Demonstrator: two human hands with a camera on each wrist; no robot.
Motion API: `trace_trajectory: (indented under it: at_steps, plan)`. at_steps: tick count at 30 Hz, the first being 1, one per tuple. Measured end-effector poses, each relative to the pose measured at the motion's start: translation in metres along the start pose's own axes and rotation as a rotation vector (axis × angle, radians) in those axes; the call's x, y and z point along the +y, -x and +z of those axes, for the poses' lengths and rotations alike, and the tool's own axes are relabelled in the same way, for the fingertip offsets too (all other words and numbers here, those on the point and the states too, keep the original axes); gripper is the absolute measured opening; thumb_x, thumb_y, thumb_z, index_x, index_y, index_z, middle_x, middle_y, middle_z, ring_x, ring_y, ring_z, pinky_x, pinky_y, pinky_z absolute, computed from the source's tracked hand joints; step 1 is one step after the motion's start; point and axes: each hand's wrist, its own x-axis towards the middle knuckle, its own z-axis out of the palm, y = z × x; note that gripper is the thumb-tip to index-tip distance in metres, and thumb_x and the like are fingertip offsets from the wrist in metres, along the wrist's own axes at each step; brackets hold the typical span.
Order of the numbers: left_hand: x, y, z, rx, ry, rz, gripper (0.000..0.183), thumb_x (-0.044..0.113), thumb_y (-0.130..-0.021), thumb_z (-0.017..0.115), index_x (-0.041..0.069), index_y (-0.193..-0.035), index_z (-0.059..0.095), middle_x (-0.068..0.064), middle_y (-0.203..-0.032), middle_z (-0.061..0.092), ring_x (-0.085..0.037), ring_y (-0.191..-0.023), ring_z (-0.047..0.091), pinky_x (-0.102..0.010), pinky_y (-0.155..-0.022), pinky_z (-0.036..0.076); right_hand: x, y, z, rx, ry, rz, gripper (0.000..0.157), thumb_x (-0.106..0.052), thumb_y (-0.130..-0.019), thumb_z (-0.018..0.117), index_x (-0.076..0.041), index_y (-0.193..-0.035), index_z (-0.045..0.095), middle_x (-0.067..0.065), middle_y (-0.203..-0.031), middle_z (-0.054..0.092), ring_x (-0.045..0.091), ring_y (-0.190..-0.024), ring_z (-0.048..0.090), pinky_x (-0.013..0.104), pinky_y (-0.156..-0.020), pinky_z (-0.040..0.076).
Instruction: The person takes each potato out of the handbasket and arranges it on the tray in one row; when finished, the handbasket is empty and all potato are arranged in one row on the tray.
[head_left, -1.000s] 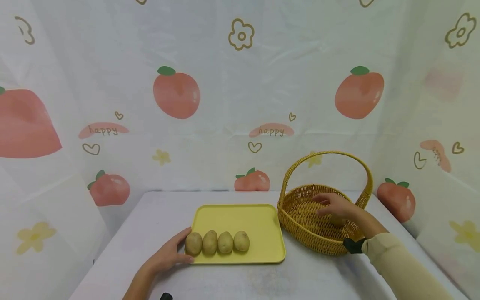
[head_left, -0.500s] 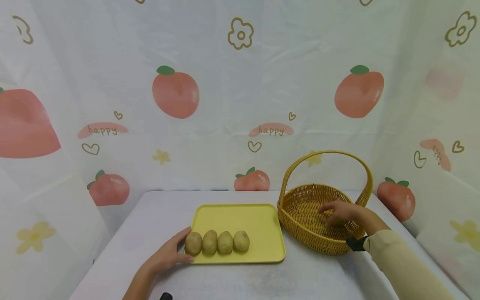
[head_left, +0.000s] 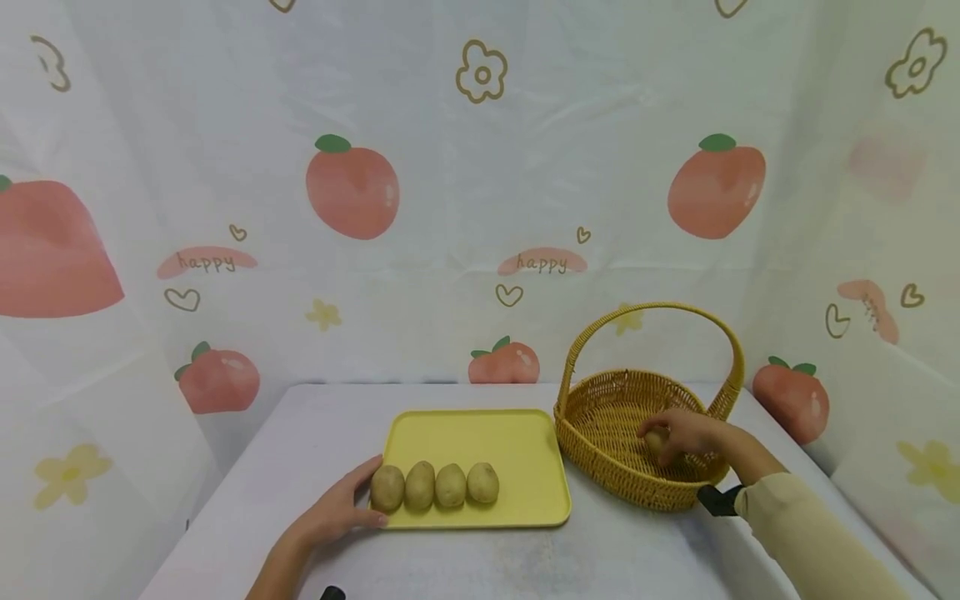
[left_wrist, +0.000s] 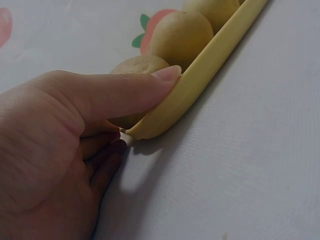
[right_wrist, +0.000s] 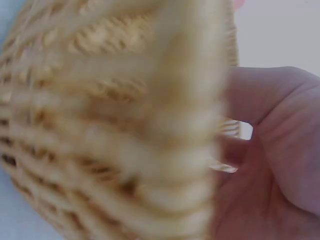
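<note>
A yellow tray lies on the table with several potatoes in a row along its near side. My left hand holds the tray's near left corner; in the left wrist view the thumb lies over the rim beside a potato, the other fingers lower at the tray's edge. Inside the wicker basket, my right hand has its thumb and fingers around another potato, partly hidden by the hand. In the right wrist view the blurred basket wall covers the fingertips.
The basket's tall arched handle rises over the right arm. A white cloth covers the table, and a fruit-printed curtain stands behind and at both sides.
My right hand has lowered into the basket and closed around a potato, which now shows between thumb and fingers. The left hand and tray have stayed in place.
</note>
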Motion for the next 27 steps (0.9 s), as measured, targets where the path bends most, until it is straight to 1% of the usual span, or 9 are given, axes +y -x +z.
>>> trace_trajectory:
  at_steps: [5, 7, 11, 16, 20, 24, 27]
  plan:
    - [0.003, 0.002, 0.000, 0.002, -0.001, -0.007, 0.102, 0.027, -0.067, 0.086, -0.006, -0.147, 0.032, -0.028, -0.150, 0.032, -0.049, -0.139, 0.023, -0.062, -0.112, 0.014, -0.016, 0.006, -0.001, 0.106, -0.017, -0.079, 0.061, 0.002, -0.068, 0.078, -0.004, -0.126, 0.059, 0.016, -0.115, 0.056, 0.026, -0.089, 0.052, 0.036, -0.068, 0.047]
    - [0.004, 0.003, 0.000, 0.003, -0.010, 0.000, 0.102, 0.026, -0.067, 0.086, -0.007, -0.147, 0.032, -0.029, -0.150, 0.032, -0.049, -0.139, 0.023, -0.062, -0.112, 0.015, -0.025, 0.009, 0.000, 0.145, -0.023, -0.102, 0.064, 0.003, -0.068, 0.077, -0.004, -0.128, 0.057, 0.018, -0.116, 0.056, 0.025, -0.087, 0.053, 0.036, -0.067, 0.047]
    - [0.004, 0.004, 0.000, 0.005, -0.013, 0.006, 0.102, 0.026, -0.067, 0.086, -0.007, -0.147, 0.032, -0.028, -0.150, 0.032, -0.049, -0.139, 0.023, -0.062, -0.112, 0.014, -0.042, 0.009, 0.005, 0.228, -0.008, -0.153, 0.064, 0.004, -0.069, 0.076, -0.005, -0.129, 0.057, 0.017, -0.119, 0.057, 0.025, -0.089, 0.055, 0.035, -0.067, 0.048]
    - [0.003, 0.003, 0.001, 0.008, 0.005, -0.002, 0.103, 0.026, -0.066, 0.086, -0.006, -0.147, 0.032, -0.029, -0.150, 0.032, -0.050, -0.139, 0.023, -0.063, -0.112, 0.014, -0.061, 0.006, 0.014, 0.316, 0.016, -0.253, 0.059, 0.004, -0.073, 0.076, -0.008, -0.128, 0.059, 0.013, -0.119, 0.058, 0.025, -0.094, 0.057, 0.033, -0.069, 0.051]
    - [0.003, 0.002, 0.001, 0.004, 0.009, -0.010, 0.103, 0.027, -0.066, 0.086, -0.006, -0.148, 0.032, -0.028, -0.150, 0.032, -0.048, -0.139, 0.023, -0.062, -0.113, 0.015, -0.078, 0.004, 0.026, 0.348, -0.013, -0.337, 0.058, 0.001, -0.075, 0.078, -0.005, -0.129, 0.058, 0.011, -0.117, 0.059, 0.024, -0.096, 0.058, 0.030, -0.069, 0.054]
    - [0.005, 0.003, 0.000, 0.003, 0.004, -0.016, 0.102, 0.024, -0.066, 0.086, -0.006, -0.147, 0.033, -0.028, -0.150, 0.032, -0.048, -0.139, 0.024, -0.061, -0.113, 0.016, -0.096, 0.000, 0.044, 0.373, -0.027, -0.402, 0.055, -0.002, -0.075, 0.079, -0.005, -0.126, 0.059, 0.006, -0.113, 0.060, 0.019, -0.091, 0.056, 0.028, -0.066, 0.054]
    - [0.006, 0.005, 0.000, -0.001, 0.009, -0.015, 0.100, 0.021, -0.067, 0.086, -0.007, -0.147, 0.033, -0.028, -0.150, 0.032, -0.049, -0.139, 0.024, -0.062, -0.112, 0.016, -0.106, -0.006, 0.059, 0.379, -0.015, -0.458, 0.055, -0.002, -0.073, 0.080, -0.004, -0.124, 0.060, 0.007, -0.111, 0.060, 0.017, -0.088, 0.056, 0.029, -0.064, 0.054]
